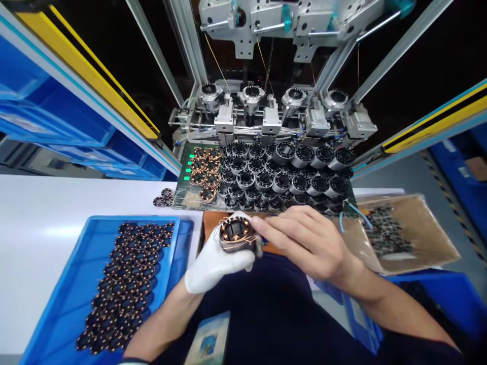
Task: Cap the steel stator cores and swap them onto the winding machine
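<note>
My left hand (216, 263), in a white glove, is wrapped round a motor stator (238, 243) and holds it in front of my body. The stator has a dark slotted core, copper windings and loose copper wire ends sticking out at its left. From the right, my bare right hand (312, 241) reaches over with fingers stretched out, the index fingertip at the stator's upper right rim. Its thumb is hidden. Just beyond both hands, rows of unwound stators (283, 180) are stacked on a green board (184, 195), with several copper-wound stators (207, 165) at its left.
A winding machine (270, 119) with stators on its spindles stands behind the board. At left, a blue tray (53, 309) holds many wound stators, and a few small rings (163, 197) lie on the white table (23, 228). A cardboard box (433, 233) of small parts is at right.
</note>
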Demonstrator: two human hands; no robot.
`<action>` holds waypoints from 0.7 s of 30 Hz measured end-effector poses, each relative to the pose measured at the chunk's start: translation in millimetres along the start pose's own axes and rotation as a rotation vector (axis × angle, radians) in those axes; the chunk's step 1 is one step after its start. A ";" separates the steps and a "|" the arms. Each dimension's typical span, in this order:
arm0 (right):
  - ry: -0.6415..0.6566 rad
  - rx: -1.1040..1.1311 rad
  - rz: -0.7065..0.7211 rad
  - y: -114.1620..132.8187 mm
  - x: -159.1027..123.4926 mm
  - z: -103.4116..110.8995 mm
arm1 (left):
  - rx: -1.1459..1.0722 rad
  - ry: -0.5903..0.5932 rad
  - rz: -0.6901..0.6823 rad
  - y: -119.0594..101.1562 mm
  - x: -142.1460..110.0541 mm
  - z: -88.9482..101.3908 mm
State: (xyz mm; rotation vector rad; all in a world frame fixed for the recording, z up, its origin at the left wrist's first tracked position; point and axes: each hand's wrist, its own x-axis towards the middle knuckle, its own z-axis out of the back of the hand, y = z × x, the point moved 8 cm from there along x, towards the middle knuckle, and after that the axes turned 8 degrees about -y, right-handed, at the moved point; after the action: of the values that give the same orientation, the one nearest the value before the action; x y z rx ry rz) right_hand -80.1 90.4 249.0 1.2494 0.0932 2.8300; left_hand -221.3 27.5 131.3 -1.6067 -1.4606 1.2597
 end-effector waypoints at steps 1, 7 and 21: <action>0.025 0.023 -0.001 -3.1 -7.6 4.9 | -0.003 -0.003 -0.008 1.3 -0.2 -4.5; -0.048 0.854 -0.434 -11.1 -47.1 10.8 | -0.026 -0.142 -0.222 22.4 10.8 -45.0; 0.032 0.989 -0.933 -43.2 -157.5 -7.3 | 0.397 -0.457 -0.601 9.6 32.2 -56.7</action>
State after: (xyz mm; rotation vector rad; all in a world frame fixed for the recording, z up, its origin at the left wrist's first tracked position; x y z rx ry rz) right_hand 21.2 122.7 124.9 0.8211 1.6964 1.9094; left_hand -167.5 65.3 135.0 -0.5704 -1.6524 1.4692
